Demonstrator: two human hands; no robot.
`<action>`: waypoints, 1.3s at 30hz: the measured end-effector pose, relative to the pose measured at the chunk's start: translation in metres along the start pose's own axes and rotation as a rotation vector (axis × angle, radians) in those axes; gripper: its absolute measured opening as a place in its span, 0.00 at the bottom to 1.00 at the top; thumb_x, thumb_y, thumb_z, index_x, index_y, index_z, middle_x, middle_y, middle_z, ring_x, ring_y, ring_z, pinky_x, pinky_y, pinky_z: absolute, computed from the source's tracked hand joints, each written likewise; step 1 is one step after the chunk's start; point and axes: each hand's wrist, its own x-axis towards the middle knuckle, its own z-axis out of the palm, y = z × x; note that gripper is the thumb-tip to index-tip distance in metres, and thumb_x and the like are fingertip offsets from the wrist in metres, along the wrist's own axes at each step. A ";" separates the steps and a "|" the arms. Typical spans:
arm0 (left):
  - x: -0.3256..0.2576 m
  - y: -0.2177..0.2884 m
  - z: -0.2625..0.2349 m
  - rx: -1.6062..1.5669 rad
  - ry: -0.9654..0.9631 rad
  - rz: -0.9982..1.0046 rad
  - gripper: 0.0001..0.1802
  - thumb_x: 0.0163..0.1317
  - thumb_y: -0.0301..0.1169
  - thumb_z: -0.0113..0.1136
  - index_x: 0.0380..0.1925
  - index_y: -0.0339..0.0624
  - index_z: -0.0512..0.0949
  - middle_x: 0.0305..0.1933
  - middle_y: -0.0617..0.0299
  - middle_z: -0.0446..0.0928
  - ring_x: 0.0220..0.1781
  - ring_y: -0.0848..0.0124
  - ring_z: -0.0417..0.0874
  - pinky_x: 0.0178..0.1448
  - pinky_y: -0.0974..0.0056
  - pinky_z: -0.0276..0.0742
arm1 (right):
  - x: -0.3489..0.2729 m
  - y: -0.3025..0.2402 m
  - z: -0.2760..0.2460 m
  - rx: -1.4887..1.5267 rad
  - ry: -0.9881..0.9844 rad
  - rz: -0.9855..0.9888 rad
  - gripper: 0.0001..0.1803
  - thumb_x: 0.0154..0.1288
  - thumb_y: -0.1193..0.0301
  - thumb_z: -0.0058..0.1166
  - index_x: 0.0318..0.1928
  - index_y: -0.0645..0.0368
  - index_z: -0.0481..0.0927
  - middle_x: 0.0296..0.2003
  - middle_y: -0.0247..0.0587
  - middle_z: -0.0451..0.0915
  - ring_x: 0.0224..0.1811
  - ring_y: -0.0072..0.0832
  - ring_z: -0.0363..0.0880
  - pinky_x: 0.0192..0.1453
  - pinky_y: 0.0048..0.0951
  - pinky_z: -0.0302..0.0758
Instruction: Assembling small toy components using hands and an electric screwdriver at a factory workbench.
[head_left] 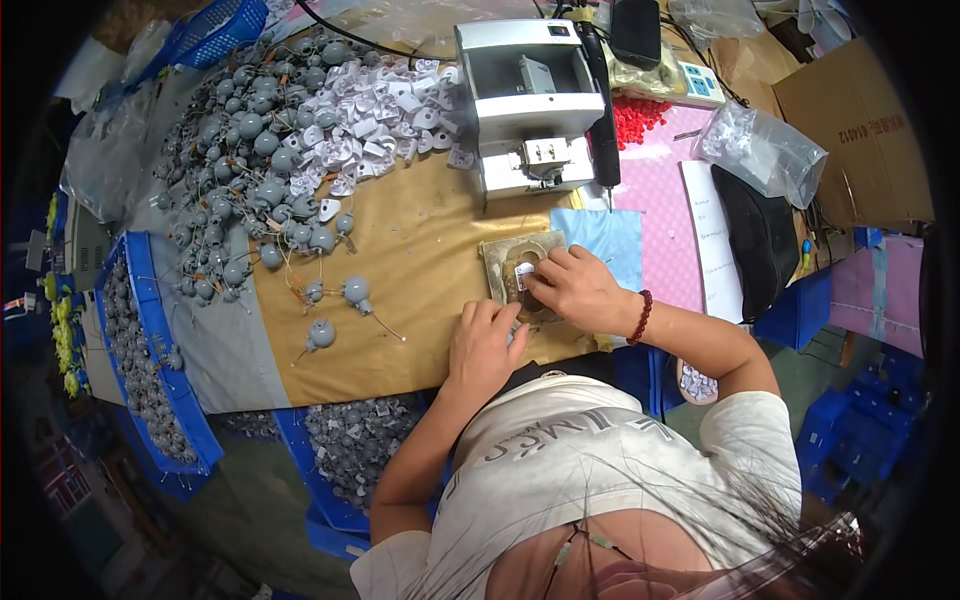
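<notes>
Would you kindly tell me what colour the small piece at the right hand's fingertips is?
The small piece is white, as the head view shows best.

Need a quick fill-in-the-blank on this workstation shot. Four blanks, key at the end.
1. The beaded bracelet is on the person's ____ wrist.
2. The left hand and right hand are at a squarish block, beside a light ____ sheet.
3. The pile of white parts lies to the ____ of the silver machine in the picture.
4. The small pieces heaped just right of the machine are ____.

Missing words: right; blue; left; red.
</notes>
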 end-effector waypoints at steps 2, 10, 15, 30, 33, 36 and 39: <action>0.001 0.002 -0.002 0.038 -0.003 -0.020 0.19 0.57 0.29 0.68 0.49 0.39 0.82 0.45 0.53 0.76 0.49 0.53 0.76 0.54 0.52 0.74 | -0.001 -0.003 -0.004 -0.057 -0.041 -0.015 0.19 0.56 0.68 0.55 0.49 0.58 0.83 0.39 0.36 0.75 0.43 0.31 0.73 0.43 0.31 0.71; 0.008 0.001 0.022 0.396 0.059 0.112 0.32 0.53 0.32 0.69 0.62 0.46 0.76 0.65 0.50 0.71 0.69 0.52 0.69 0.68 0.39 0.62 | -0.012 0.005 0.000 0.353 -0.019 0.165 0.19 0.58 0.73 0.60 0.52 0.58 0.83 0.40 0.38 0.77 0.44 0.36 0.77 0.46 0.35 0.76; 0.014 -0.006 0.024 0.427 0.048 0.160 0.29 0.55 0.35 0.67 0.59 0.44 0.77 0.63 0.50 0.73 0.69 0.55 0.70 0.66 0.39 0.63 | -0.032 0.033 -0.008 0.952 -0.067 0.495 0.21 0.59 0.80 0.65 0.54 0.58 0.81 0.47 0.36 0.79 0.48 0.28 0.79 0.50 0.28 0.77; 0.017 -0.016 0.025 0.352 0.031 0.187 0.26 0.55 0.33 0.67 0.55 0.42 0.79 0.61 0.49 0.74 0.71 0.56 0.69 0.68 0.40 0.63 | -0.006 0.034 0.020 1.650 0.077 0.776 0.21 0.64 0.79 0.66 0.57 0.63 0.77 0.42 0.30 0.83 0.42 0.17 0.81 0.50 0.21 0.79; 0.017 -0.016 0.023 0.330 0.021 0.188 0.24 0.56 0.33 0.66 0.54 0.42 0.79 0.61 0.49 0.74 0.71 0.56 0.69 0.68 0.40 0.63 | 0.000 0.033 0.015 1.435 -0.007 0.798 0.19 0.63 0.76 0.68 0.54 0.64 0.79 0.38 0.29 0.84 0.38 0.16 0.81 0.45 0.21 0.79; 0.017 -0.019 0.022 0.321 0.019 0.202 0.22 0.57 0.33 0.66 0.53 0.42 0.80 0.61 0.49 0.74 0.71 0.56 0.69 0.67 0.40 0.63 | 0.002 0.030 0.014 1.113 -0.035 0.718 0.17 0.62 0.73 0.70 0.49 0.65 0.81 0.35 0.32 0.84 0.35 0.16 0.80 0.40 0.22 0.78; 0.018 -0.020 0.021 0.303 0.037 0.212 0.22 0.55 0.32 0.67 0.52 0.44 0.80 0.60 0.50 0.75 0.70 0.56 0.70 0.67 0.41 0.64 | 0.002 0.022 0.012 0.928 0.051 0.660 0.17 0.61 0.71 0.72 0.46 0.66 0.81 0.34 0.36 0.84 0.32 0.18 0.80 0.36 0.24 0.78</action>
